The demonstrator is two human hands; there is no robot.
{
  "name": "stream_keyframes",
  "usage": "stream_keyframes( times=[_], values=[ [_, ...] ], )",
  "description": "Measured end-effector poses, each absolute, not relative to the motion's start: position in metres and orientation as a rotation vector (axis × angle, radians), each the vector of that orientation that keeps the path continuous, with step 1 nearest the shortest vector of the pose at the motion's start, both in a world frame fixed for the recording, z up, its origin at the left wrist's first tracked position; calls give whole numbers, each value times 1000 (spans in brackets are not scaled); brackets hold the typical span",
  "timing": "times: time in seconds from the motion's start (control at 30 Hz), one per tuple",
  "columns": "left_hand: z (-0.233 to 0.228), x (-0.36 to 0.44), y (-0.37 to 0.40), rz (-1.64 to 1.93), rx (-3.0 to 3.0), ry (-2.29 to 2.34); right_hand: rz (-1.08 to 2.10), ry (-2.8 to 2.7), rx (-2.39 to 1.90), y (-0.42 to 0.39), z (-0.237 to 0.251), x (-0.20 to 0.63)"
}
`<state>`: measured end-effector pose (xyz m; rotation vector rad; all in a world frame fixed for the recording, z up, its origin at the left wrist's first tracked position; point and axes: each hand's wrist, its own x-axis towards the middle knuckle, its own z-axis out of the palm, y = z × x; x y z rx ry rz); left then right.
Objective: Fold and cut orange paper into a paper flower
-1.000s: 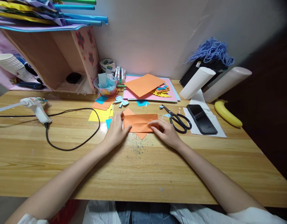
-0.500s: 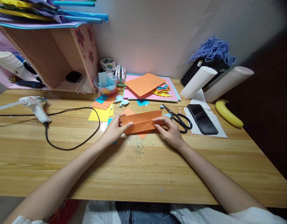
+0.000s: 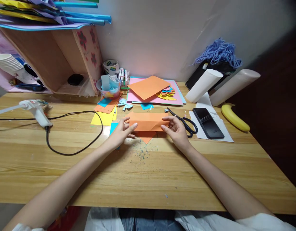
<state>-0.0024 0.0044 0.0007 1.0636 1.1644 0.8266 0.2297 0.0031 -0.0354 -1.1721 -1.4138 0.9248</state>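
Note:
A folded strip of orange paper [image 3: 148, 121] is lifted just above the wooden desk [image 3: 148, 173] at its middle. My left hand [image 3: 121, 132] pinches the strip's left end between thumb and fingers. My right hand [image 3: 177, 131] pinches its right end. An orange paper scrap [image 3: 145, 136] lies flat on the desk under the strip, its point toward me. Black scissors [image 3: 184, 122] lie shut just right of my right hand.
A glue gun [image 3: 37, 111] with a looping black cord [image 3: 73, 134] lies at left. Stacked coloured paper [image 3: 154, 91], a plastic bowl [image 3: 109, 88] and markers stand behind. At right are a black phone [image 3: 207, 123], a banana [image 3: 234, 116] and two white rolls [image 3: 203, 85].
The orange strip lay flat under both hands a second ago. Both hands have since gripped its ends, raised it off the desk and turned it face up.

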Motion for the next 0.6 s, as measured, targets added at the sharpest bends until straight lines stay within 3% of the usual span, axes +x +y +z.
stream_keyframes(
  times=[0.23,0.6],
  values=[
    [-8,-7,9,859,980,1058,1177,-1388,-1114,0,-36,225],
    [-14,3,-3,867,962,1068,1117,-1432,-1270,-6,-31,222]
  ],
)
